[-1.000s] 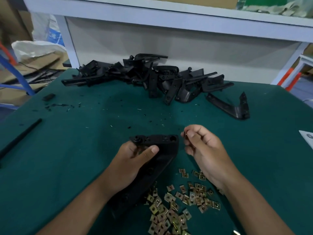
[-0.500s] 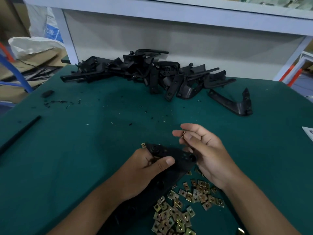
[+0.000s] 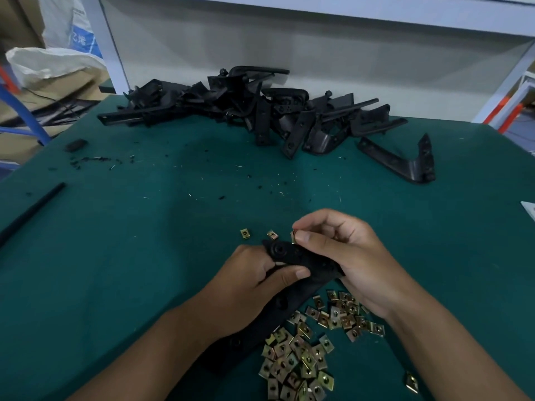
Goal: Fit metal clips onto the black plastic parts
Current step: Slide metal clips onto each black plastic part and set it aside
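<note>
Although blue printing is showing on the white sack (image 3: pixel 69 30) at the upper left, we are finding it too blurred to read, and we are seeing no other writing that can be made out.

We are looking down at a green table (image 3: pixel 144 241). Our left hand (image 3: pixel 252 285) is gripping a long black plastic part (image 3: pixel 292 273), fingers curled under it and the thumb pressing across its top face. The part is lying slantwise between the two hands, its rounded end with a hole pointing away from us and its lower length running back beneath the left forearm.

Our right hand (image 3: pixel 347 256) is pinching a small brass-coloured metal clip (image 3: pixel 293 236) between thumb and forefinger, holding it just at the far edge of the part's rounded end. The other fingers are curling loosely inward, and the heel of this hand is resting against the part.

Two loose clips (image 3: pixel 259 234) are lying on the table just beyond the part. A large scatter of clips (image 3: pixel 307 348) is lying near us, between the forearms and to the right of the part.

At the far side of the table a heap of black plastic parts (image 3: pixel 260 111) is lying in a tangle, with one bent bracket (image 3: pixel 405 160) apart on its right. A black rod (image 3: pixel 31 209) is lying at the left edge.
</note>
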The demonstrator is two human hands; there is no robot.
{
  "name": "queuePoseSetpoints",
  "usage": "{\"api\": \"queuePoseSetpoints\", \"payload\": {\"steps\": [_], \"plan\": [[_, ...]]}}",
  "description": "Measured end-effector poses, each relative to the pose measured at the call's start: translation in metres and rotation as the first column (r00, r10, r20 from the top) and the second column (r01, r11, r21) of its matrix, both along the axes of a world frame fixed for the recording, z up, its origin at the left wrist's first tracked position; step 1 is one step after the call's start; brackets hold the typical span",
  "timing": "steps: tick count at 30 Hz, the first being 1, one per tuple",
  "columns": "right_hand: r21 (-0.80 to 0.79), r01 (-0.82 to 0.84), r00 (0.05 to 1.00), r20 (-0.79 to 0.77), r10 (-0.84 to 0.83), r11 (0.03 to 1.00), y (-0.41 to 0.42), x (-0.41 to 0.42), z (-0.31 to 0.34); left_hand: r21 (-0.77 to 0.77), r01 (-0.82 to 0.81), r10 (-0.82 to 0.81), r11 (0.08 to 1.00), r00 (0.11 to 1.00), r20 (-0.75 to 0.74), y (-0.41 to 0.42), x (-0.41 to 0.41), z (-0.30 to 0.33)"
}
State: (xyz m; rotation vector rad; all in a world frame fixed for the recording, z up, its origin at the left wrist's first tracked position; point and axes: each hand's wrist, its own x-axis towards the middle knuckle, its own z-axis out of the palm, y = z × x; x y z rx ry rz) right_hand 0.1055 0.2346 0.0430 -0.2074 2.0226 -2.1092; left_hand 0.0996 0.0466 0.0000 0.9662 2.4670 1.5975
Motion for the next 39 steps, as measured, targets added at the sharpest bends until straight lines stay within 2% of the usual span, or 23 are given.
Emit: {"api": "queuePoseSetpoints", "payload": {"steps": [11, 16, 21, 28, 33, 39], "plan": [[-0.008, -0.022, 0.999, -0.043, 0.022, 1.0, 0.002, 0.0, 0.0, 0.039, 0.038, -0.04, 0.998, 0.999, 0.037, -0.001, 0.0, 0.002], [0.146, -0.009, 0.99, -0.139, 0.029, 0.989, 0.008, 0.0, 0.006, -0.007, 0.053, -0.053, 0.999, 0.998, 0.039, -0.001, -0.001, 0.002], [0.159, -0.032, 0.996, -0.077, 0.045, 0.987, 0.009, 0.001, 0.008, -0.044, 0.06, -0.056, 0.997, 0.995, 0.083, -0.002, -0.003, -0.001], [0.074, 0.037, 0.995, -0.096, -0.03, 0.997, 0.001, 0.001, -0.001, 0.03, -0.012, 0.008, 0.999, 0.993, 0.121, -0.001, -0.004, 0.002], [0.102, 0.046, 0.987, -0.157, -0.03, 0.994, 0.001, -0.001, -0.006, 0.144, -0.013, -0.014, 0.99, 0.982, 0.187, -0.002, -0.005, 0.003], [0.115, 0.019, 0.981, -0.192, 0.004, 0.993, 0.001, 0.0, -0.006, 0.147, -0.016, -0.012, 0.989, 0.982, 0.187, -0.004, -0.005, 0.002]]}}
